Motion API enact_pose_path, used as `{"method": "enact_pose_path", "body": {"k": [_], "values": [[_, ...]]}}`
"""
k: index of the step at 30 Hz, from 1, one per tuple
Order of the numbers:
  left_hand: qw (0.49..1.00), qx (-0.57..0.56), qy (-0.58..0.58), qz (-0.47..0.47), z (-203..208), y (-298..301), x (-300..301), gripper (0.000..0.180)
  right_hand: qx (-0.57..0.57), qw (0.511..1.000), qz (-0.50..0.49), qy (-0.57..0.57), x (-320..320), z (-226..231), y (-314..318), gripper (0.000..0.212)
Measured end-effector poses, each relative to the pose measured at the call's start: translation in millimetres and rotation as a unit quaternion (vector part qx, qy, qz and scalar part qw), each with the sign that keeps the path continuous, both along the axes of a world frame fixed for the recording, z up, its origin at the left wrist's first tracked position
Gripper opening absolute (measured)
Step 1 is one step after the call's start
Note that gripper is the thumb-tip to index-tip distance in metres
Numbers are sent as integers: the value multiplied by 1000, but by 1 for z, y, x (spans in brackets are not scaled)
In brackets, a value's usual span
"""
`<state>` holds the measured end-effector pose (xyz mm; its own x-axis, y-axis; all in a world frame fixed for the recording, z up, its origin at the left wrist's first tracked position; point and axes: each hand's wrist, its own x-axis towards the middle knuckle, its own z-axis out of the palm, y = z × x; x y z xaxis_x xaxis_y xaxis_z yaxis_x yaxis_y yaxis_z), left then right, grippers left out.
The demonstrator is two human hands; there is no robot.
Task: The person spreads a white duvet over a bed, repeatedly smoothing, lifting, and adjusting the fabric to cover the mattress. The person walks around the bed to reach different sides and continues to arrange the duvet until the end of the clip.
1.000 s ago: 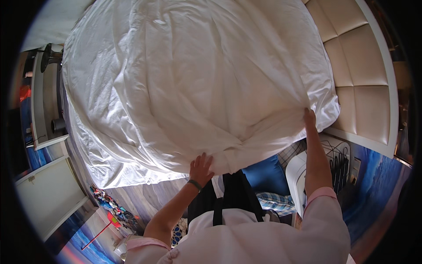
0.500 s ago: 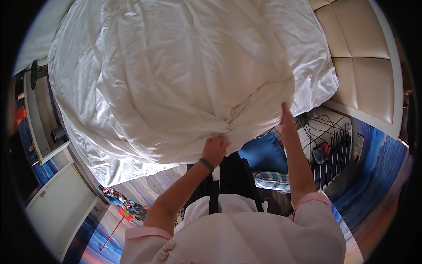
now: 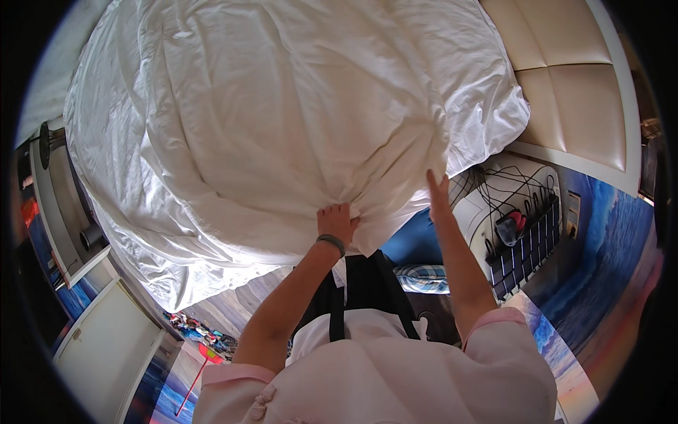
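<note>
A white duvet [image 3: 275,120] is spread across the bed, wrinkled, with folds drawing together at its near edge. My left hand [image 3: 338,222] is closed on that edge, where the cloth bunches up; its fingertips are partly hidden. A dark band circles the left wrist. To the right, beside the duvet's near right corner, my right hand [image 3: 438,196] has its fingers stretched out and apart, holding nothing. Beneath the duvet, a white sheet [image 3: 484,106] shows along the right side.
A padded beige headboard [image 3: 565,85] stands at right. Near it are a black wire rack [image 3: 526,244] with tangled cables, a blue cushion [image 3: 417,240] and a checked cushion [image 3: 424,278]. Clutter [image 3: 205,332] and a red dustpan [image 3: 210,353] lie on the lower left.
The duvet's near right corner has shifted left and down, its folds now running toward my left hand. My right hand has come off the duvet edge, its fingers spreading.
</note>
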<state>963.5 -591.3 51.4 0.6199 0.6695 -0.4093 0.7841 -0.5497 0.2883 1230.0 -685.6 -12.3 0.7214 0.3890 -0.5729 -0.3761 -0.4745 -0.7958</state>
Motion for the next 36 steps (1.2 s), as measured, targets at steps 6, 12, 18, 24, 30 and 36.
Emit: {"method": "enact_pose_path", "body": {"k": [6, 12, 18, 24, 30, 36], "values": [[993, -96, 53, -53, 14, -25, -44, 29, -134, 991, -14, 0, 5, -40, -23, 53], [990, -46, 42, -125, 4, -47, -130, 23, -102, 985, -136, -4, 33, -45, -56, 45], [979, -175, -74, 66, 31, -25, -127, 35, 80, 944, -191, 257, 23, 24, -20, 50], [930, -144, -311, 132, 48, 10, -98, 39, 159, 939, -142, 271, -13, 84, 5, 54], [892, -239, -341, 174, 73, 29, -54, 43, 68, 992, 100, -48, -70, 105, 25, 51], [824, -394, -313, 261, 64, 49, -32, 71, -1, 955, 285, -84, -131, 119, 37, 59]]}}
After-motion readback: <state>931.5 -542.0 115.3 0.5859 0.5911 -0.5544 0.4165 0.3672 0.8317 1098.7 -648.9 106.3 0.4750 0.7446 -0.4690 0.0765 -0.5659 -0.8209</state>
